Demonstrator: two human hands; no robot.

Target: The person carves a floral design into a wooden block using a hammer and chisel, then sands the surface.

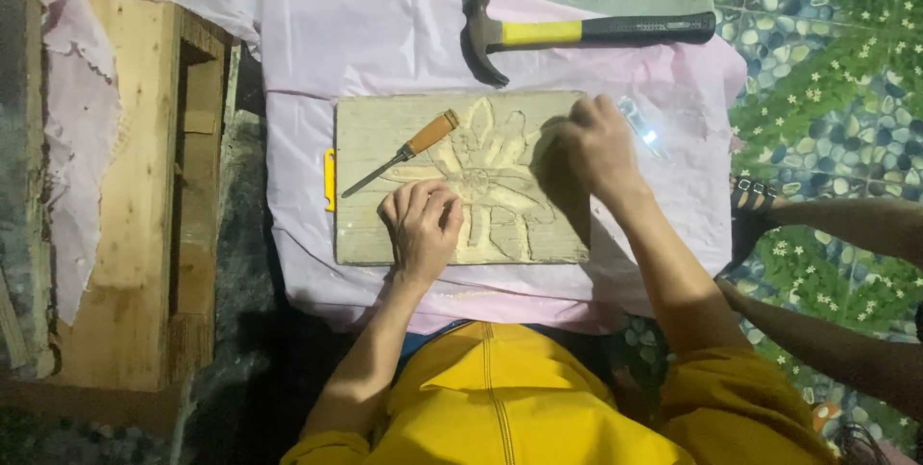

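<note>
The likeliest trouble, I'd say, is the chisel (404, 154): it lies loose and slantwise on the carved wooden panel (460, 176), its orange handle up toward the flower relief and its blade pointing down-left, just above the left hand (421, 223). A nudge to the panel could roll it toward those fingers or off onto the pink sheet (385, 42). The panel itself only rests on that thin sheet (nothing visibly clamps it), so a hard push could make it slide.

The left hand is curled, knuckles up, resting on the lower middle of the panel at the edge of the carved petals; I can't see anything in it. The right hand (594, 146) is bunched closed over the panel's upper right part, fingers tucked under, and whether it pinches a small tool or just presses the wood I cannot tell. A claw hammer (577, 32) with a yellow-and-black handle lies well apart, above the panel. Another person's arm (846, 225) reaches in from the right.
</note>
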